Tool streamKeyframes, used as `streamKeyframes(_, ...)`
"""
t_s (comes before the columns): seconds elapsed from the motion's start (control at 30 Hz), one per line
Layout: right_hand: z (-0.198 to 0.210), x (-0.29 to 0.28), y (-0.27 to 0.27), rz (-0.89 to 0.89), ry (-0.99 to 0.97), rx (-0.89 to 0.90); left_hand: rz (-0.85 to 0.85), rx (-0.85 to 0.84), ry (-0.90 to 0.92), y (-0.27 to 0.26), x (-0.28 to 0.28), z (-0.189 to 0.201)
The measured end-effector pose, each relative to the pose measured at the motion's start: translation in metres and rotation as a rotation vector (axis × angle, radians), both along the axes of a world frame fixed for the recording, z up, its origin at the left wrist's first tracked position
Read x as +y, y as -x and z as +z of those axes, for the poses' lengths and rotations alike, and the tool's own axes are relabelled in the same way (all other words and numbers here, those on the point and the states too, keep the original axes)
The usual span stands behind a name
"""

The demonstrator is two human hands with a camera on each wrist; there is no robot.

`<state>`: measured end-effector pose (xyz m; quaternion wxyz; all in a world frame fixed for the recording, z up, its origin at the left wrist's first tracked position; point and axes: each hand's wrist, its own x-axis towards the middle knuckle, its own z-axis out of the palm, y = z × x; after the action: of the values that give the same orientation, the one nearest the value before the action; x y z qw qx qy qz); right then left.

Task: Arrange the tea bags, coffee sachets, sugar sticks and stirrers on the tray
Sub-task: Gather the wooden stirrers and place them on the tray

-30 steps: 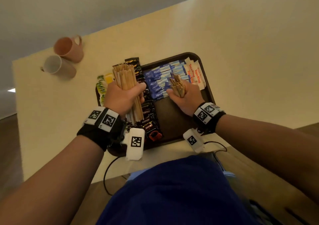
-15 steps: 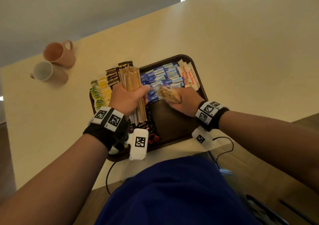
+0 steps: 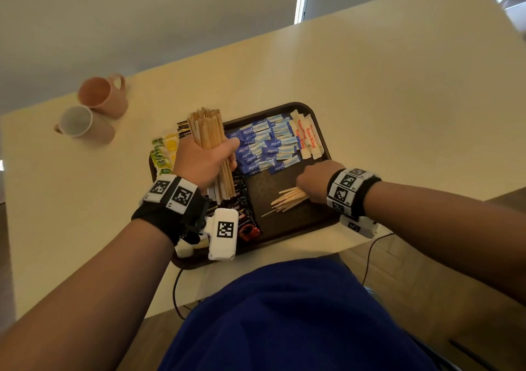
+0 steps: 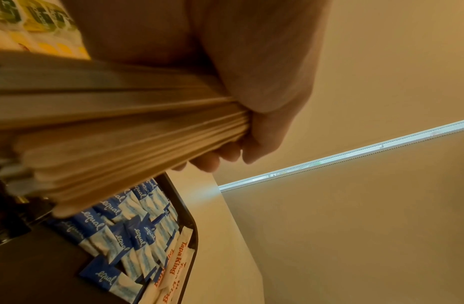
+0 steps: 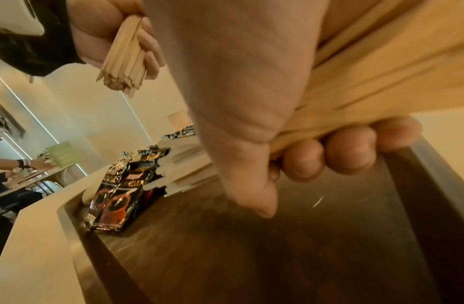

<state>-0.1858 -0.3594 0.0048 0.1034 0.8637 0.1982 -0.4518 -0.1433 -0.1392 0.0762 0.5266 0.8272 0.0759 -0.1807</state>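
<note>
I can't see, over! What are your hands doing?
Left hand grips big stirrer bundle. Right hand holds small bundle low over tray. Nothing blocking.

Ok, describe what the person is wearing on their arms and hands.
Both forearms are bare, with no sleeves. Each wrist carries a black band: the left wristband and the right wristband both bear white squares printed with black square codes. A white camera box with the same kind of code hangs under the left wrist, another under the right, and thin black cables trail from them.

A café or canteen-like room: cream tables (image 3: 370, 91), mugs (image 3: 99, 94), another seated person (image 5: 15, 170) at a neighbouring table.
</note>
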Motion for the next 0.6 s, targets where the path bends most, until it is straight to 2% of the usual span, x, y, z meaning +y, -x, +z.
streamKeyframes(0.3,-0.007,0.014,0.005,0.051,0.021,0.027,0.01,-0.014,0.018,0.004,0.005,-0.002)
streamKeyframes(0.6,-0.013,0.01,0.014,0.036,-0.103,-0.005,0.015,-0.026,0.02,0.005,0.005,-0.001)
